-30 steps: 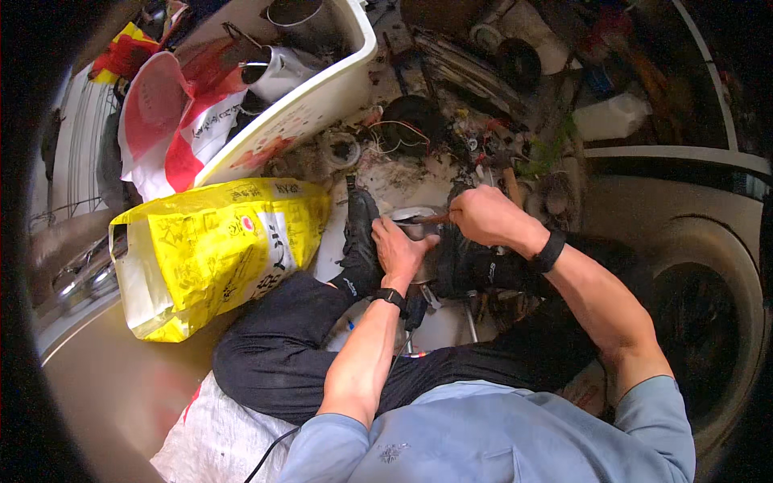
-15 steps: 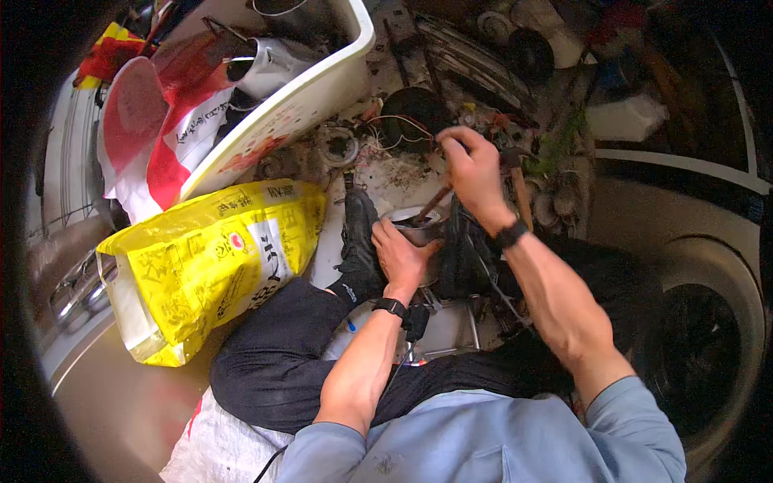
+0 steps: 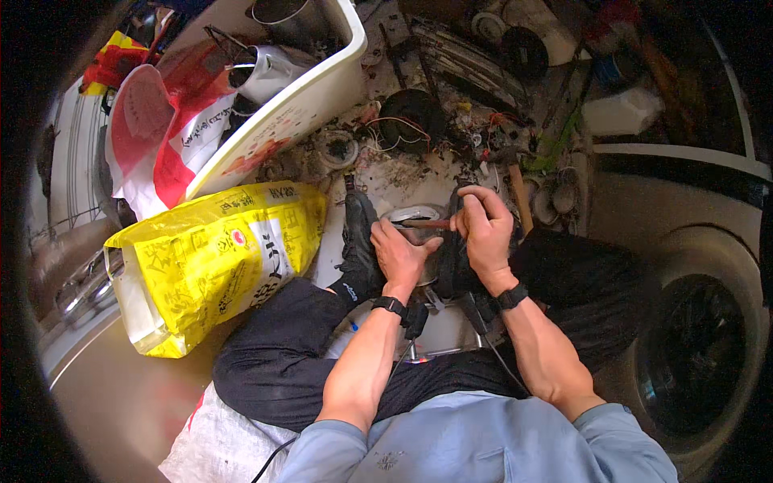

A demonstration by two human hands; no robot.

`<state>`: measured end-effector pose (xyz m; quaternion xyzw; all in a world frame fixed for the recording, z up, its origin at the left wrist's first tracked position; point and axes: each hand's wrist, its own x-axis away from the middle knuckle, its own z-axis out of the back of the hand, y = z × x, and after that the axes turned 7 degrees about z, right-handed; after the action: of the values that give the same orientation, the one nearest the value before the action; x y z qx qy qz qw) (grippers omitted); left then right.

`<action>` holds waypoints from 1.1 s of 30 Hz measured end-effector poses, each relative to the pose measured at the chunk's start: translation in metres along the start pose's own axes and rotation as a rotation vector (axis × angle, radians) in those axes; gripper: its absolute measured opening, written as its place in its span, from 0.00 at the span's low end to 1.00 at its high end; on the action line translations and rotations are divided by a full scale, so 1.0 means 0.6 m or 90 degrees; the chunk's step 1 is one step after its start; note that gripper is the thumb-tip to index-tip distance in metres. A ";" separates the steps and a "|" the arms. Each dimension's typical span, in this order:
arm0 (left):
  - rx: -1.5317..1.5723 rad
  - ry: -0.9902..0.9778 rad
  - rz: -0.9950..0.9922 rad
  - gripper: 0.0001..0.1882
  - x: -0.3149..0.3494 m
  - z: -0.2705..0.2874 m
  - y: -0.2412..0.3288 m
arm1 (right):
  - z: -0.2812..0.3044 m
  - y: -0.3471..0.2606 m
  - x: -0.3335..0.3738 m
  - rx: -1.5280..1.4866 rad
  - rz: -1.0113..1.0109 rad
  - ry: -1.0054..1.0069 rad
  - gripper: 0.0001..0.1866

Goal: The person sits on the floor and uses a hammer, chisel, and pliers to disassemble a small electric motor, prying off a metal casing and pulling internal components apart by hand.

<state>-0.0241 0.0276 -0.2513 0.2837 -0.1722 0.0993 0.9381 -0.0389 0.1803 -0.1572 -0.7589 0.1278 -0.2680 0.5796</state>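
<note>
Between my black shoes [image 3: 362,241] stands a round metal can-like part [image 3: 413,213] with a pale rim; my hands partly cover it. My left hand [image 3: 403,256] is closed around its near left side, thumb toward the right. In my right hand [image 3: 488,240] is a reddish-brown rod [image 3: 427,224], gripped at its right end. It lies nearly level across the part's top, its left end close to my left fingers. Whether the rod touches the part, I cannot tell. Just right of my right hand, a hammer's wooden handle [image 3: 521,200] rests on the floor.
A yellow printed bag [image 3: 213,262] lies at my left, below a large white bin [image 3: 282,121] holding metal parts. Wires, a black round piece [image 3: 411,121] and scrap litter the floor ahead. A front-loading washer's round door [image 3: 692,354] is at my right.
My right hand has come down and nearer, and the rod has gone from slanting up out of the metal part to lying nearly level across it. My left hand stays in place.
</note>
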 end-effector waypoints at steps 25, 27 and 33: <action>-0.026 0.110 -0.089 0.55 -0.021 -0.021 -0.047 | -0.077 0.006 0.021 0.280 0.257 -0.211 0.07; -0.002 0.121 -0.091 0.55 -0.011 -0.022 -0.032 | -0.052 0.002 0.018 0.323 0.200 -0.165 0.06; -0.025 0.061 -0.036 0.59 -0.008 -0.007 -0.028 | -0.059 0.025 -0.021 0.306 0.207 -0.186 0.06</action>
<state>-0.0228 0.0158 -0.2646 0.2647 -0.1212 0.0824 0.9531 -0.0673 0.1532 -0.1684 -0.6002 0.0963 -0.0828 0.7897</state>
